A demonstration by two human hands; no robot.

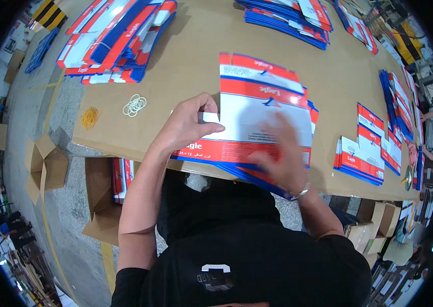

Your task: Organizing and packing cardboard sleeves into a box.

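Flat printed carton blanks [262,118] in red, white and blue lie in a pile at the table's near edge, right in front of me. My left hand [192,123] pinches a white flap of a blank between thumb and fingers, at the pile's left side. Over the right part of the same pile is my right hand [284,153], blurred by motion. Its thumb and fingers look spread apart, and nothing shows in them. Whether its fingers touch the top blank I cannot tell. Lower blanks stick out past the table edge under my right hand.
White rubber bands [134,105] and yellow rubber bands [90,117] lie left on the brown table [196,61]. A tall stack of blanks [119,41] stands far left, another stack [288,20] far back. Smaller piles [362,153] lie right. Open cardboard boxes [101,194] stand below the edge.
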